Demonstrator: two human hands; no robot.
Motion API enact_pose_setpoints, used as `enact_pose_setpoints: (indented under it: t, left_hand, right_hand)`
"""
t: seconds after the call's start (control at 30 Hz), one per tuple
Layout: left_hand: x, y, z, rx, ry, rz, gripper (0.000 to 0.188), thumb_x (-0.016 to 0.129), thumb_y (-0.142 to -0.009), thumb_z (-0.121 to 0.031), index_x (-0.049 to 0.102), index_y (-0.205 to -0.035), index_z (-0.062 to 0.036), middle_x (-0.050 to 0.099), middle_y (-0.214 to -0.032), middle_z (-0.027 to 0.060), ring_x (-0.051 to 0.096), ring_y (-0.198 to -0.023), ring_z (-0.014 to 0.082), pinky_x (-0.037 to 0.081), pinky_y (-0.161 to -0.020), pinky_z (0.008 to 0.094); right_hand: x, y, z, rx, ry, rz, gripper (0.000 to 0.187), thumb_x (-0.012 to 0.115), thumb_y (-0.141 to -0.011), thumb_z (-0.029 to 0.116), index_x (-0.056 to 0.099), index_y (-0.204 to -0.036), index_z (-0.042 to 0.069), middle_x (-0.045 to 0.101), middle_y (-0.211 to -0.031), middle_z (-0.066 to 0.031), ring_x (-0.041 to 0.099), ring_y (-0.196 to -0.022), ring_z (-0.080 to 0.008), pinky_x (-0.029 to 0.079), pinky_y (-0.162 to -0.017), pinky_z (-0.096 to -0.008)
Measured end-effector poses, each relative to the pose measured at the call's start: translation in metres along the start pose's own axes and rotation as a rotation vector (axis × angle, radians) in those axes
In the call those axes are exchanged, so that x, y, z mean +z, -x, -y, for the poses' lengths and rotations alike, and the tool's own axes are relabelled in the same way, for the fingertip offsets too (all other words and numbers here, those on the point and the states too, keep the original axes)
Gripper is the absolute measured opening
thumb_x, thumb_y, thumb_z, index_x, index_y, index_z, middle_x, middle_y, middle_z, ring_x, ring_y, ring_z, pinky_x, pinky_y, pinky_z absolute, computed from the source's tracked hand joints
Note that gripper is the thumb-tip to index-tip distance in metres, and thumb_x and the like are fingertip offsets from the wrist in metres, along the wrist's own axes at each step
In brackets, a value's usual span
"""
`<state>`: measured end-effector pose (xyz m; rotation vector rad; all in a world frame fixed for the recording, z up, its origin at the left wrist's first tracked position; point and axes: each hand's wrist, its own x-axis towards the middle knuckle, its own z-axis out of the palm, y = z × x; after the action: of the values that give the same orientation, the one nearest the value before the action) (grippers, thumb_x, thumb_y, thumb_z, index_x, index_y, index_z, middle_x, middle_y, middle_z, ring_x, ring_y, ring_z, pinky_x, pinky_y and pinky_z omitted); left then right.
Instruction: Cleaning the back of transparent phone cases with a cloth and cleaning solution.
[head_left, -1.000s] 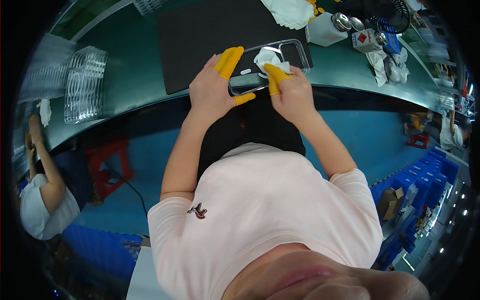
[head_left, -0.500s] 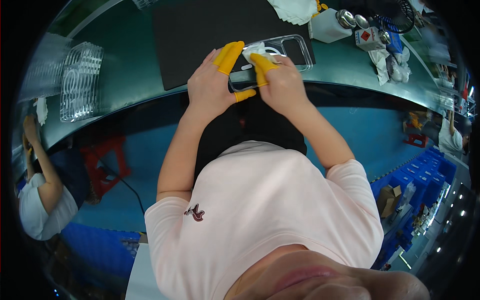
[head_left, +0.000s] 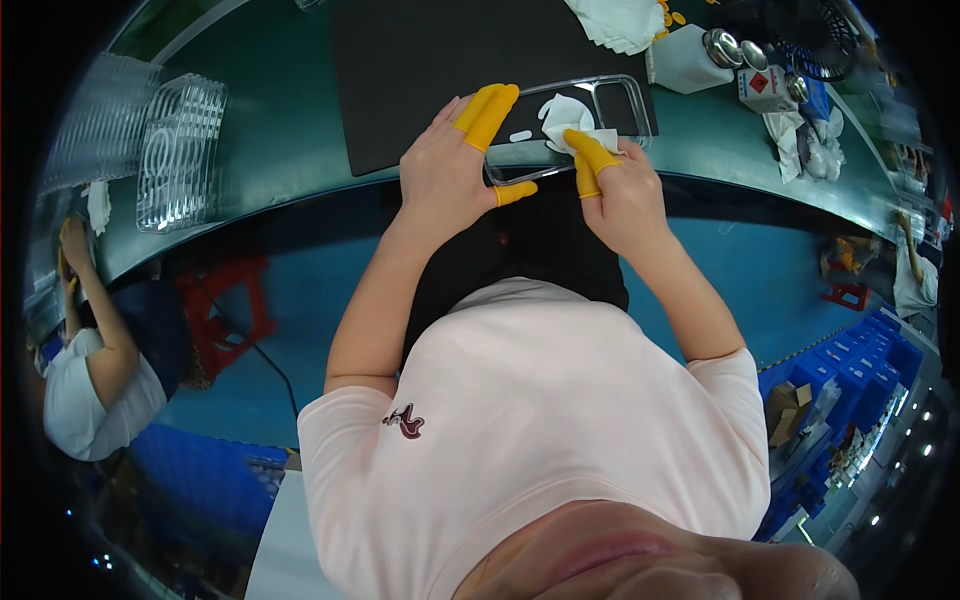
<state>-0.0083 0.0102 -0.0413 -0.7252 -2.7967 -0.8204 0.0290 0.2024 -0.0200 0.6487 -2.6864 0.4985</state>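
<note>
A clear phone case (head_left: 643,108) with a white ring and bar on its back is held at the near edge of a black mat (head_left: 420,70). My left hand (head_left: 440,175) grips the case's left end, with yellow finger cots on the thumb and two fingers. Pinched in my right hand (head_left: 630,200) is a white wiping cloth (head_left: 566,116), pressed on the case and covering most of the ring. Yellow cots also cover fingers of that hand. The case's camera opening faces right.
Clear phone cases (head_left: 180,150) stand stacked on the left of the green bench. Back right are white cloths (head_left: 620,25), a white pump bottle (head_left: 690,60), a small white container (head_left: 765,90) and a black fan (head_left: 815,40). A co-worker (head_left: 100,370) sits at far left.
The whole view has shifted, with things appearing further right. My right hand has slid the cloth rightward across the case, uncovering the white bar more fully. My left hand keeps its hold.
</note>
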Motion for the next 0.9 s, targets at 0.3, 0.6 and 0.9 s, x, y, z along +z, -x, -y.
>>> enact_pose_setpoints:
  t: [0.3,0.6,0.9]
  left_hand:
    - [-0.006,-0.002,-0.002,0.08,0.125,-0.062,0.076,0.077,-0.055,-0.036,0.047,-0.12,-0.0105,0.052,-0.117,0.0111,0.047,-0.11,0.0317,0.04,-0.092,0.0376]
    - [-0.012,0.005,-0.013,0.094,0.13,-0.027,0.079,0.078,-0.056,-0.035,0.044,-0.122,-0.0081,0.049,-0.121,0.0113,0.047,-0.112,0.0291,0.038,-0.097,0.0355]
    - [-0.02,-0.003,-0.015,-0.064,-0.005,0.015,0.078,0.078,-0.056,-0.034,0.044,-0.122,-0.0106,0.051,-0.119,0.0104,0.047,-0.112,0.0283,0.041,-0.091,0.0333]
  right_hand:
    - [0.0,-0.01,0.01,0.025,0.007,-0.076,0.03,0.056,-0.059,0.0,0.057,-0.088,-0.004,0.058,-0.073,-0.0179,0.056,-0.077,-0.033,0.044,-0.08,-0.0406]
    - [0.011,-0.011,0.009,-0.017,-0.114,-0.147,0.007,0.056,-0.058,0.001,0.057,-0.064,-0.002,0.053,-0.054,-0.0157,0.056,-0.055,-0.0295,0.044,-0.082,-0.0387]
    - [0.012,-0.029,0.006,-0.011,-0.067,0.015,0.019,0.054,-0.067,0.003,0.059,-0.084,-0.004,0.055,-0.06,-0.0192,0.056,-0.066,-0.0352,0.042,-0.084,-0.0413]
